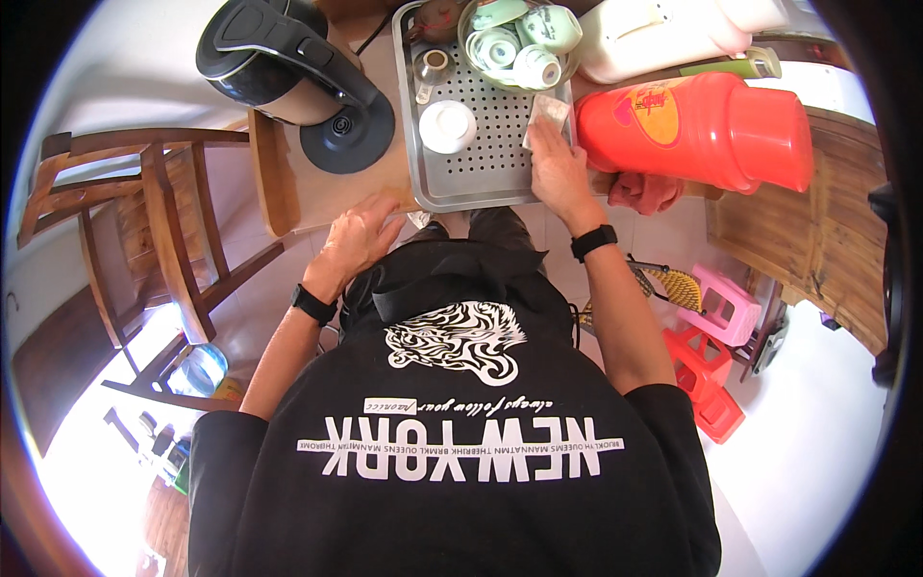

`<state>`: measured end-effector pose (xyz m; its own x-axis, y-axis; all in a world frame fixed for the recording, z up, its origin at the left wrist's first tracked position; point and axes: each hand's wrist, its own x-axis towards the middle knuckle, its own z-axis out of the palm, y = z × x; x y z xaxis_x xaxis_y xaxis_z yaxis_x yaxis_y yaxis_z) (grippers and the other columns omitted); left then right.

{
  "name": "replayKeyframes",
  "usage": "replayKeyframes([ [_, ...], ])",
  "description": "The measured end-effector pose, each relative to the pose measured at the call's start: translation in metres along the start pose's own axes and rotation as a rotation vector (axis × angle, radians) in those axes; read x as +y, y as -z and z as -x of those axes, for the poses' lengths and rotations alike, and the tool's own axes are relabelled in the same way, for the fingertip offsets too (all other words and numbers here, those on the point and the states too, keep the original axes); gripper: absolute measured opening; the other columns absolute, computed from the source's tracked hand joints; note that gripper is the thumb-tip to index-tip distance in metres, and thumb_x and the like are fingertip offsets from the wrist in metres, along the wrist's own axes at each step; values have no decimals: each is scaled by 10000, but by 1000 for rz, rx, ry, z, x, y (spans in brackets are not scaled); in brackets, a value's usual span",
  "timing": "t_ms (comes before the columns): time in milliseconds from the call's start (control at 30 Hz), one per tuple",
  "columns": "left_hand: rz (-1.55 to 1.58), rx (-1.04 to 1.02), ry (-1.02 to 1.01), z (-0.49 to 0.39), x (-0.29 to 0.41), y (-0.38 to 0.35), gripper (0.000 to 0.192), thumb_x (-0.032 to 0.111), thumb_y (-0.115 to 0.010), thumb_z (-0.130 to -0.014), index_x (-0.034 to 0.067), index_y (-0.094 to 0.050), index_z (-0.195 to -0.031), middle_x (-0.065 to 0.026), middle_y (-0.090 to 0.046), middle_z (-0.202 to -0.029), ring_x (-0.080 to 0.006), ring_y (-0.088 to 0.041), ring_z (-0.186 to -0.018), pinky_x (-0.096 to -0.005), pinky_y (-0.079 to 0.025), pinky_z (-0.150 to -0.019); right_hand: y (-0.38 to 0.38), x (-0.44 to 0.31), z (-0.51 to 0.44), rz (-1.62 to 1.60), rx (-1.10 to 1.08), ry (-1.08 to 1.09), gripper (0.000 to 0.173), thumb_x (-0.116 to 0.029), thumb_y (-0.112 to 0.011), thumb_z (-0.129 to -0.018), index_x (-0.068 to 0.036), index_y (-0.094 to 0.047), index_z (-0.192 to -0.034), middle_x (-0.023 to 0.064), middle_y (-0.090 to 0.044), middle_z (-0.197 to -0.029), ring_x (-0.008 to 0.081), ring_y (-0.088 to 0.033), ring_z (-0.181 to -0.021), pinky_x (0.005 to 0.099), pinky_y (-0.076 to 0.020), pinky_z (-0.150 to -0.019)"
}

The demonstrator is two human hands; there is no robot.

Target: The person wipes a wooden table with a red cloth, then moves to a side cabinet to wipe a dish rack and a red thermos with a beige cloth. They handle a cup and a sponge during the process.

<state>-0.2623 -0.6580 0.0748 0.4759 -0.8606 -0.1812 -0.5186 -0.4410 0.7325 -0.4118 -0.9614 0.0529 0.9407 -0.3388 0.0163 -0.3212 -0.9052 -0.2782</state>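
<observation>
My right hand (559, 169) holds a folded white cloth or tissue (546, 115) at the right side of a perforated metal tray (472, 196). My left hand (360, 234) rests by the near edge of the wooden table (353, 189), left of the tray, fingers apart and holding nothing. On the tray stand a white cup or small bowl (448, 127), apparently upside down, and a small strainer (435, 67). At its far end sit a bowl (472, 54) of patterned teacups (537, 67) and a brown teapot-like piece (438, 20), partly cut off.
A black electric kettle (277, 54) and its round base (346, 137) are left of the tray. To the right lie a red thermos flask (692, 130), a white flask (649, 36) and a red cloth (645, 193). A wooden chair (169, 238) stands left, plastic stools (721, 306) right.
</observation>
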Motion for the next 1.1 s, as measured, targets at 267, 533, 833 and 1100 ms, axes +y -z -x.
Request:
replayKeyframes([
  [267, 3, -40, -9, -4, 3, 0, 217, 205, -635, -897, 39, -601, -1033, -175, -635, -989, -410, -618, -907, -477, -509, -749, 5, -38, 43, 13, -115, 109, 475, -49, -555, -802, 13, -508, -1270, 215, -503, -1416, 305, -509, -1277, 449, -414, -846],
  [533, -55, -47, -59, 0, 1, 1, 262, 189, -648, -893, 18, -612, -1088, -183, -653, -964, -361, -645, -811, -429, -515, -705, 0, -23, 5, 25, -3, -31, 445, -38, -549, -796, 3, -506, -1237, 193, -492, -1402, 323, -501, -1242, 472, -411, -865],
  [833, -128, -243, 69, -8, 4, 3, 306, 267, -639, -886, 49, -628, -1101, -177, -658, -1070, -392, -634, -981, -470, -517, -822, 1, -21, 10, -238, -178, -157, 449, -80, -447, -887, -33, -495, -1332, 168, -421, -1505, 317, -385, -1405, 586, -348, -1003],
  [1100, -93, -271, 30, -25, 7, -2, 316, 295, -598, -903, 60, -629, -1111, -200, -670, -1017, -396, -633, -975, -480, -503, -835, 3, -20, 33, -311, -9, 30, 324, -45, -536, -819, -18, -568, -1140, 159, -511, -1393, 316, -491, -1296, 458, -453, -912],
])
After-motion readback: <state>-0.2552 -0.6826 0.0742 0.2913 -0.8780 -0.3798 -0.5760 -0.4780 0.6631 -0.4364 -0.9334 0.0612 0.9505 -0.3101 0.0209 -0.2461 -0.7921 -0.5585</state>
